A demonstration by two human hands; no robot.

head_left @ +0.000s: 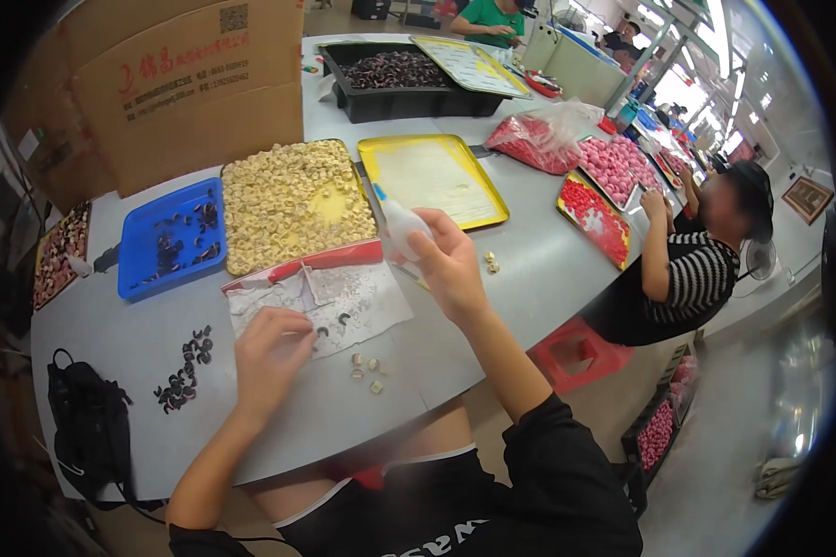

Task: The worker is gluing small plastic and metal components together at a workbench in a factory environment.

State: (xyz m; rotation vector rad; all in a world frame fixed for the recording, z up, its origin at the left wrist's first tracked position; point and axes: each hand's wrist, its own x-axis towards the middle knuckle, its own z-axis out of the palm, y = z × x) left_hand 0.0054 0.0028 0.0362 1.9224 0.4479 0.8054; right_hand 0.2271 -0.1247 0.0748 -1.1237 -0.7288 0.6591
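Note:
My right hand is wrapped round a white squeeze bottle, its narrow blue-tipped nozzle pointing up and to the left. The bottle is raised above the table's work area. My left hand rests low over the left part of a white paper sheet, fingers bent toward the thumb; anything between them is too small to make out. Beside those fingertips, small dark crescent pieces lie on the sheet. A few cream-coloured pieces sit on the table just off the sheet's near edge.
Behind the sheet stands a yellow tray of cream pieces, between a blue tray and a nearly bare yellow-rimmed tray. Loose dark pieces and a black bag lie left. A co-worker sits right, near a red stool.

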